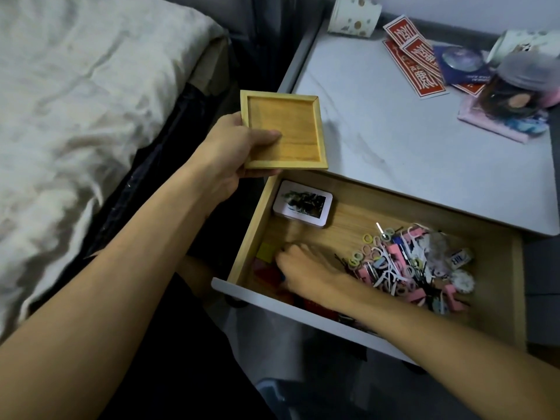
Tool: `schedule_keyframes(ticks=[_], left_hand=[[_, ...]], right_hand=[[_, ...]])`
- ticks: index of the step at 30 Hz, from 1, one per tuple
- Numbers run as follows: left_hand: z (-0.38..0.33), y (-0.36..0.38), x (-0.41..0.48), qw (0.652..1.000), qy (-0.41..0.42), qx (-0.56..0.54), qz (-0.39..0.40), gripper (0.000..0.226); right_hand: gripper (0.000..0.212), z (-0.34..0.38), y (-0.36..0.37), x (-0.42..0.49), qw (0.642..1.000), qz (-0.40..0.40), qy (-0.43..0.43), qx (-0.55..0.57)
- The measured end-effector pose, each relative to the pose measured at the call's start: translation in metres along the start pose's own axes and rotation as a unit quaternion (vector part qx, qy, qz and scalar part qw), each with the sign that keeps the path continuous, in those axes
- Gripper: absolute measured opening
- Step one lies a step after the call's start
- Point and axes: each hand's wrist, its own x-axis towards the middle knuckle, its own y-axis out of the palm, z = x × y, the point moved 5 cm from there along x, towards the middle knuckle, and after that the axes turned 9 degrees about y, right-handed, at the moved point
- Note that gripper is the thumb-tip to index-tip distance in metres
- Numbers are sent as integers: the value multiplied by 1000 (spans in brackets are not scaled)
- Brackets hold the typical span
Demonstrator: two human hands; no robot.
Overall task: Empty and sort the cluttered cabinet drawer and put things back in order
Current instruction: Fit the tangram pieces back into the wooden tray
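the open drawer (357, 219) of a bedside cabinet fills the lower right of the frame, its wooden floor partly bare and its white front panel pulled toward the person. the right hand (300, 268) reaches into the drawer's near left corner, fingers bent down over a yellow block (266, 251) and some red pieces (266, 274); the hand is blurred, and it cannot be told whether the fingers grip anything. just right of that hand lies a tangled heap of hair ties and clips (403, 262), pink, white and black, spread across the drawer's right half. a small white box (303, 204) with a dark picture on its lid sits in the far left corner of the drawer. above the drawer's left edge, at centre frame, the left hand (233, 153) holds a square wooden tray (288, 122) level, thumb pressed on its inner face and fingers curled beneath its near edge. behind the tray stretches the pale marbled cabinet top (378, 131). at upper right on it lie red printed cards (415, 56), a round blue badge (462, 57), a lidded jar (524, 80) standing on a pink booklet (500, 125), and, nearer the top centre, a spotted paper cup (354, 15). a bed with rumpled pale sheets (75, 101) takes up the left of the frame.
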Motion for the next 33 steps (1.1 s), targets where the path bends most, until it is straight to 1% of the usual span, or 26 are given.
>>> schedule_keyframes(ticks=[2,4,9,13,17,19,22,24,26,27,29,30,31,33], left_hand=[[0,1,-1,1000,-1,-2,0,27],[0,2,-1,1000,-1,-2,2,31],[1,2,-1,1000,-1,4,3,24],[1,2,-1,1000,0,1,4,27],[0,4,-2,1000,3,2,9,27],[1,4,-1,1000,2,4,9,28],[1,5,-2,1000,0,4,11,25],[1,6,-2,1000,-1,5,11,23],[1,6,-1,1000,0,3,10,24],[1,6,-1,1000,0,2,10,25],[1,6,0,1000,0,2,8,27],[1,6,0,1000,0,3,8,27],[1,6,0,1000,0,4,8,28],[1,6,-1,1000,1,4,7,29]], right_hand=[[21,0,2,1,1000,9,-4,11],[16,1,2,0,999,10,-19,27],[7,-11,5,4,997,-5,-14,77],[18,-20,-1,9,995,2,3,103],[41,-31,-14,10,996,19,-4,85],[46,-37,-14,13,996,37,-4,75],[40,-44,-13,14,996,52,-3,75],[37,-49,-16,13,996,33,-4,88],[40,-48,-21,10,992,13,-4,123],[43,-44,-22,8,991,16,-13,133],[49,-28,-16,2,993,38,-51,102],[47,-20,-11,-1,993,53,-68,80],[41,-13,-7,-4,993,60,-80,66],[29,-8,-3,-6,993,48,-94,52]])
